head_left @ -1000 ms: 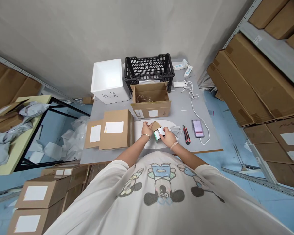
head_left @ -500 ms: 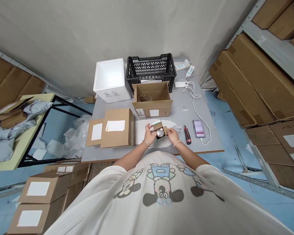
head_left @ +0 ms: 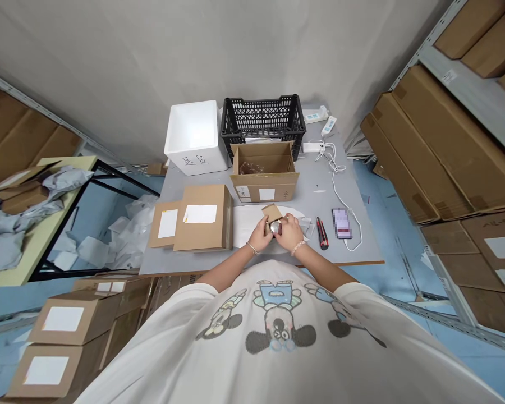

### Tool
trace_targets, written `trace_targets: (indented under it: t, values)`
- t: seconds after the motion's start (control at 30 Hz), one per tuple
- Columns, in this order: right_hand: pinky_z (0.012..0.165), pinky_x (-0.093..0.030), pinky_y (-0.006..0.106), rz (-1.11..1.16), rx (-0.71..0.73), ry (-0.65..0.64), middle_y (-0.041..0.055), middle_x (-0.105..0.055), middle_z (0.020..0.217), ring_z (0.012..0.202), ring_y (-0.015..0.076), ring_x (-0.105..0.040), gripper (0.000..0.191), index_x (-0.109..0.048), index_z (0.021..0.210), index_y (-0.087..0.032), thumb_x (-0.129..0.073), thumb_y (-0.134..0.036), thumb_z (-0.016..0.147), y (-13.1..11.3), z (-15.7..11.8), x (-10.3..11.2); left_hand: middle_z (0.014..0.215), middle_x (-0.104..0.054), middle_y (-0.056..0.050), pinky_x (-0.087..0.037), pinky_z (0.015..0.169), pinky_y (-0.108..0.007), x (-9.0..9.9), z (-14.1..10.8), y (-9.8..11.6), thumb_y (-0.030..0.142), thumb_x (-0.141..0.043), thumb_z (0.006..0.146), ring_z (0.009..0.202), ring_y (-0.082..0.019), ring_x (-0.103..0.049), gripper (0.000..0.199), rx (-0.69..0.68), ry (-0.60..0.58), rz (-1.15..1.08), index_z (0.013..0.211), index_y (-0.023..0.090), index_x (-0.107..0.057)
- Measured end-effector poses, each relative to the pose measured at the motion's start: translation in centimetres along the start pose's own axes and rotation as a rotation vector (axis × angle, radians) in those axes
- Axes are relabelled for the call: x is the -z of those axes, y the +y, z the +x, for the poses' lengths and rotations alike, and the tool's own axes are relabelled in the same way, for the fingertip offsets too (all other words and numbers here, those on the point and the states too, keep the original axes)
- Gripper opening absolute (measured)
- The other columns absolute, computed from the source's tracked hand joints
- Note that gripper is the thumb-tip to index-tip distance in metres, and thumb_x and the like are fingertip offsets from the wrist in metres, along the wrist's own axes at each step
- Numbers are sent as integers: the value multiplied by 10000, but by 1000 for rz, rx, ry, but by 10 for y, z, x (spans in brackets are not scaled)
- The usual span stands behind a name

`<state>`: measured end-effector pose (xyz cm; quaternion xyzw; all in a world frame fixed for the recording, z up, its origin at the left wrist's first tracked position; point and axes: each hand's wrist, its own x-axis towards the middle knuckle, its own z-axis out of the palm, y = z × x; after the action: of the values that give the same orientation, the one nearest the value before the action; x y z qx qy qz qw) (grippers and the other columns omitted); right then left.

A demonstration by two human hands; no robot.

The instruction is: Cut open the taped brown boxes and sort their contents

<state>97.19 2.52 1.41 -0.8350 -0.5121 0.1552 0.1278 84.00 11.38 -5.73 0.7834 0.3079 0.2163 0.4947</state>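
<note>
My left hand and my right hand close together around a small kraft cardboard box at the table's front. A shiny round metal object shows between my fingers, at the box's mouth. Most of the box is hidden by my hands, with only a flap standing up above them. Beneath them lies a white foam sheet. Crumpled clear plastic sits just beyond my right hand.
On the grey table stand an open carton, a black plastic crate, a white foam box and flat cardboard boxes. To the right lie a red-black utility knife, a blurred phone and a white cable.
My hands have moved together over the small box, now covering most of it. The metal object, open to view half a second ago, is mostly hidden. The green-and-white strip no longer shows.
</note>
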Motion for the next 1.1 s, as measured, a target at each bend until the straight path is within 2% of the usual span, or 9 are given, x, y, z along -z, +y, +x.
trace_targets:
  t: [0.13,0.3,0.4,0.6,0.67,0.77,0.87,0.97,1.1]
  values:
    - [922,-420,414,-113,-84,-131,203,-465,1273,1172,339,-423,591,-605,1205,-116,-736,-375,690,-15,9,4,1415,-446,-200,-356,1109,-530,0,-5,0,229,-740,626,1312,-357,-443,948,-26,-114,59,1461,120,-305]
    - [914,-402,442,-233,-147,-217,216,-458,1262,1152,337,-427,577,-611,1205,-113,-735,-237,655,-29,21,5,1401,-452,-193,-363,1098,-548,-3,-5,-6,230,-785,589,1304,-361,-449,971,-49,-104,66,1438,155,-321]
    - [974,-356,481,-225,-89,-185,217,-475,1248,1161,345,-418,532,-645,1143,-99,-727,-207,629,-28,23,4,1392,-455,-205,-373,1083,-555,-7,-5,-10,214,-792,572,1294,-365,-460,980,-17,-68,65,1427,141,-318]
    - [1134,-153,538,-69,142,-15,194,-507,1257,1308,389,-315,505,-674,1041,-132,-737,-295,567,-7,16,8,1369,-476,-200,-387,1072,-533,-7,-7,-13,208,-820,555,1276,-351,-480,945,-17,-35,43,1386,145,-373]
    - [1140,-158,537,-5,174,56,188,-516,1261,1314,386,-325,513,-661,1045,-132,-727,-317,571,-2,15,14,1355,-489,-194,-387,1067,-536,-5,-6,-11,249,-840,556,1266,-350,-488,942,-17,-18,26,1376,152,-385]
    - [1075,-317,473,180,174,146,178,-557,1206,1202,340,-461,504,-630,1043,-125,-717,-313,583,5,18,30,1342,-503,-174,-382,1069,-527,1,-1,-3,320,-859,561,1263,-340,-490,951,-23,10,-3,1375,173,-390]
    - [891,-465,384,502,116,188,96,-629,1020,946,243,-584,479,-585,1044,-161,-718,-341,619,13,25,46,1355,-492,-168,-378,1077,-496,9,5,10,321,-861,554,1271,-327,-483,984,-4,20,-11,1396,178,-370]
    - [768,-492,320,904,11,250,24,-638,898,793,174,-588,449,-556,1006,-187,-732,-384,642,22,35,56,1322,-512,-160,-407,1051,-455,15,11,24,300,-842,577,1225,-294,-521,1073,-2,3,-50,1466,175,-255]
    - [680,-500,267,1357,-173,347,-4,-631,878,767,141,-584,438,-563,965,-195,-750,-416,637,32,48,63,1272,-531,-137,-428,1020,-421,20,19,35,283,-820,613,1177,-257,-546,1118,-34,1,-59,1503,187,-150]
